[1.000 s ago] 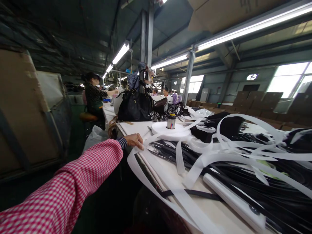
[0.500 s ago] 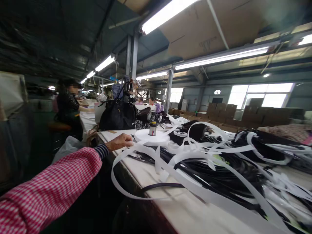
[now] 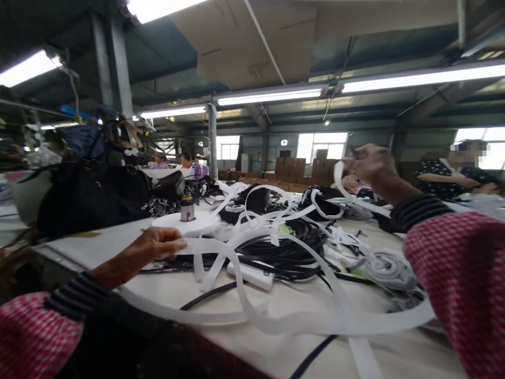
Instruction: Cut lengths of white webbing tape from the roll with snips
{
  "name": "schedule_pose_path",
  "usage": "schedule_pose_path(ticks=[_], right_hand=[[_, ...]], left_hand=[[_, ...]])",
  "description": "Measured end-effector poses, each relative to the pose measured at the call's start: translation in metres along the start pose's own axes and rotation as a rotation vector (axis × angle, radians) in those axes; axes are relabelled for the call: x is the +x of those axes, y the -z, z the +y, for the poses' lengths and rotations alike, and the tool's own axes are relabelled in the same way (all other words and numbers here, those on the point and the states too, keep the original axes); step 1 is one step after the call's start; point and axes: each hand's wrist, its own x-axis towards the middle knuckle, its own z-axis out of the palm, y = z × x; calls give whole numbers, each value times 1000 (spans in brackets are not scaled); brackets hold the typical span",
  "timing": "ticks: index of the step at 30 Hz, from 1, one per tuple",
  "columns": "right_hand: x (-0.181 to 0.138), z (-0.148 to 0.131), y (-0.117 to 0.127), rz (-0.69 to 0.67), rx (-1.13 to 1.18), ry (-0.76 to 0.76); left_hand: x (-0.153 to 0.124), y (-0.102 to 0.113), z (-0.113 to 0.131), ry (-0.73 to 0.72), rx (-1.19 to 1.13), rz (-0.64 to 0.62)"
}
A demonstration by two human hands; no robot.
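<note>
My left hand [image 3: 152, 247] pinches a wide white tape [image 3: 276, 322] between thumb and fingers. From there the tape sags in a loop over the front of the table. My right hand [image 3: 373, 164] is raised at the right, its fingers closed on a white tape that hangs from them; whether it is the same length is hard to tell. Behind my left hand lies a flat roll of white tape [image 3: 203, 223], with a small metal canister [image 3: 188, 209] standing on it. Black cords [image 3: 284, 250] lie coiled beneath the tangled white loops.
A white power strip [image 3: 251, 276] lies on the pale table [image 3: 165, 305]. Black bags [image 3: 90, 197] stand at the back left, and a coiled grey-white cord [image 3: 389, 269] lies to the right. A person [image 3: 453, 168] in a dotted top is at the far right.
The view has swung right. My right hand has come into view, raised with white tape in it. My left hand now holds tape clear of the roll, in front of it.
</note>
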Motion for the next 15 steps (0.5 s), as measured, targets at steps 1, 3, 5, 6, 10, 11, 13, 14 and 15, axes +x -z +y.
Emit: schedule_pose_path(ticks=[1, 3, 5, 6, 10, 11, 13, 14, 15], right_hand=[[-7, -8, -9, -46, 32, 19], [-33, -29, -34, -209, 127, 70], [-78, -50, -58, -452, 237, 91], [-105, -58, -67, -588, 307, 72], [-220, -69, -92, -1096, 794, -238], [-244, -68, -97, -1155, 849, -311], [-279, -65, -110, -1221, 877, -486], [-291, -64, -117, -1211, 886, -553], [-299, -64, -124, -1191, 896, -602]], left_hand=[[-2, -6, 5, -3, -6, -15], [-4, -21, 14, 0, -60, -50], [-3, -35, 20, 31, -174, -69], [-2, -42, 21, 51, -243, -63], [-3, -63, 20, 86, -434, -33], [-5, -66, 19, 88, -465, -28], [-9, -70, 16, 98, -509, -19], [-11, -71, 15, 104, -515, -9], [-14, -71, 14, 109, -510, 4]])
